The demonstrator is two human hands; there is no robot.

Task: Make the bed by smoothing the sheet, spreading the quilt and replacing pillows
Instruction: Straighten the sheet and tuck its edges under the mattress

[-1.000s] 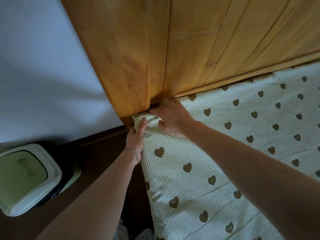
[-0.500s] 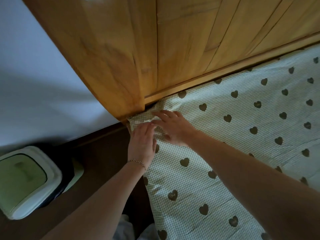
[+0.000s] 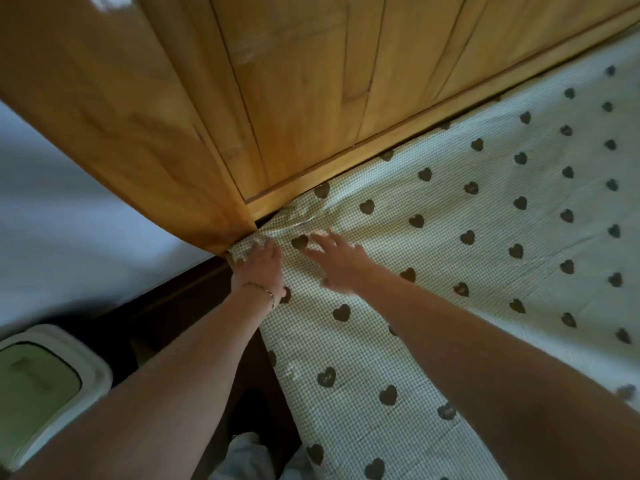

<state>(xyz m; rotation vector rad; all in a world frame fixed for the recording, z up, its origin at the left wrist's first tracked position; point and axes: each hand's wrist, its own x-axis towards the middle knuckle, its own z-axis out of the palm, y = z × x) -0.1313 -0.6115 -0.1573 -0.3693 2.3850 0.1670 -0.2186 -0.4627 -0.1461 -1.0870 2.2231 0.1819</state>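
Both hands have changed since half a second ago: then the left one lay over the corner with fingers together and the right one sat close against it with fingers partly bent, whereas now the two are a little apart and the right fingers have straightened and fanned out. The view has also tipped, so more of the headboard fills the top.

Far left of the hands, a bin [image 3: 38,389] with a pale rim and green lid stands on the dark floor, below a white wall [image 3: 69,220]. The left hand [image 3: 258,268], with a thin bracelet [image 3: 263,292] at the wrist, lies flat on the very corner of the sheet [image 3: 450,258], fingers straight and close together, pressing the cloth down where it meets the post of the wooden headboard [image 3: 277,98]; its grip holds nothing. Just right of it, across a gap with one printed heart, the right hand [image 3: 341,265] is spread wide, its fingers blurred, over the sheet with nothing held; whether it touches the cloth I cannot tell.

The checked, heart-printed sheet covers the bed under and to the right of both hands. Its near edge runs from the corner toward the bottom of the view; its top edge follows the headboard up to the right. Small creases fan out from the corner just beyond the fingertips.
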